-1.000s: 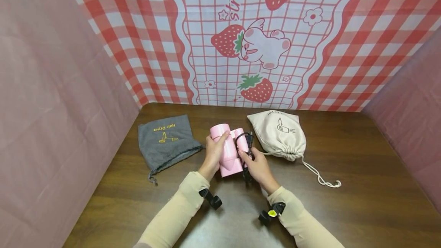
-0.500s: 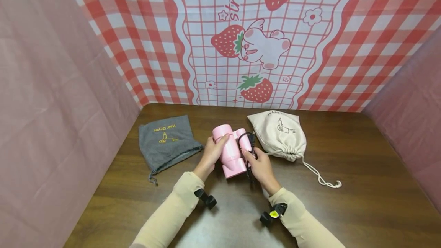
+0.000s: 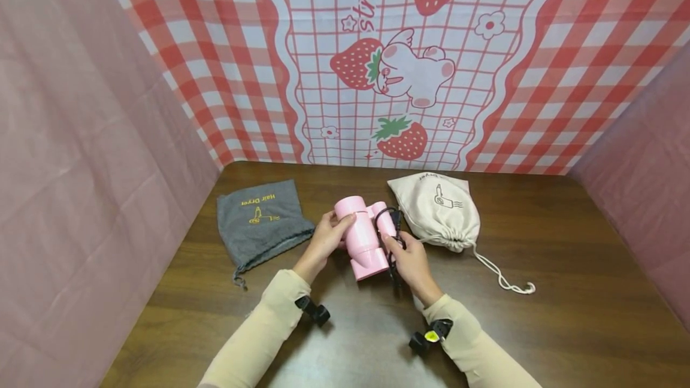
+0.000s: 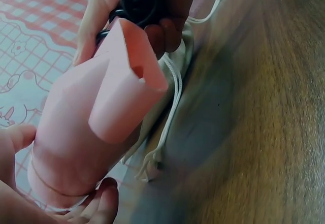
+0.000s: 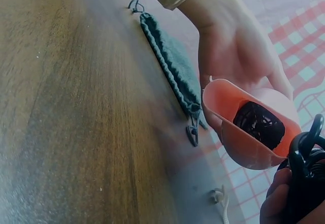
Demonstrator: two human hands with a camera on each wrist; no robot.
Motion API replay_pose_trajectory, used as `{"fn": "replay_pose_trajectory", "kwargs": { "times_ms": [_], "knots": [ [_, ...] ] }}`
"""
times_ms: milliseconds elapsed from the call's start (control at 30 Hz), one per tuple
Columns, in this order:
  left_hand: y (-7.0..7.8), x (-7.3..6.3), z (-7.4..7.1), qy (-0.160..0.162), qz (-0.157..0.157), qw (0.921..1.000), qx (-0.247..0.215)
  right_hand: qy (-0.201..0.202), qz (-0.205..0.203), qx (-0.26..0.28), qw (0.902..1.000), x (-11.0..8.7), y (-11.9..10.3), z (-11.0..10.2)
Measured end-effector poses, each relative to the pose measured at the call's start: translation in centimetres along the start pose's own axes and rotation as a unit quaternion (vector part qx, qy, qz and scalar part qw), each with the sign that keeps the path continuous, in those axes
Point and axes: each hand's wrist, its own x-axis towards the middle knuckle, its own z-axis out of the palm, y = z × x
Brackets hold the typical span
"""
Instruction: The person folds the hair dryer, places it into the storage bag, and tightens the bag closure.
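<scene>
A pink hair dryer (image 3: 360, 239) with a flattened nozzle (image 4: 129, 89) is held above the table in front of me, its handle folded alongside the barrel. My left hand (image 3: 325, 241) grips the barrel from the left, thumb on top and fingers underneath, as the left wrist view shows. On the other side, my right hand (image 3: 411, 261) holds the folded handle together with the bundled black cord (image 3: 399, 220). Looking into the nozzle from the right wrist view, I see a dark interior (image 5: 259, 125). Part of the handle is hidden behind the right hand and cord.
A flat grey drawstring bag (image 3: 264, 220) printed "Hair Dryer" lies left on the wooden table (image 3: 550, 238). To the right sits a fuller cream drawstring bag (image 3: 439, 211), its white string (image 3: 498, 271) trailing. A strawberry-print cloth (image 3: 399, 76) hangs behind.
The hair dryer has shifted slightly right and tilted a little. The left forearm has drawn back to the left, its hand still on the barrel. Both bags stay put.
</scene>
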Motion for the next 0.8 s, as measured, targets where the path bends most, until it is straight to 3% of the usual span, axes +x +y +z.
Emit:
{"fn": "replay_pose_trajectory", "kwargs": {
  "times_ms": [233, 600, 800],
  "knots": [
    [0.0, -0.3, -1.2, -0.022, 0.007, 0.9997, 0.005, -0.007, -0.002, 0.009, 0.9999, -0.4, -0.1, 0.0],
    [0.1, -0.3, -3.5, -0.007, 0.030, 0.9968, 0.074, 0.002, -0.002, 0.005, 1.0000, -0.4, -0.2, -0.4],
    [0.3, -0.1, -4.9, 0.021, 0.057, 0.9913, 0.117, -0.003, 0.000, 0.008, 1.0000, -0.5, -0.4, -0.5]
  ]
}}
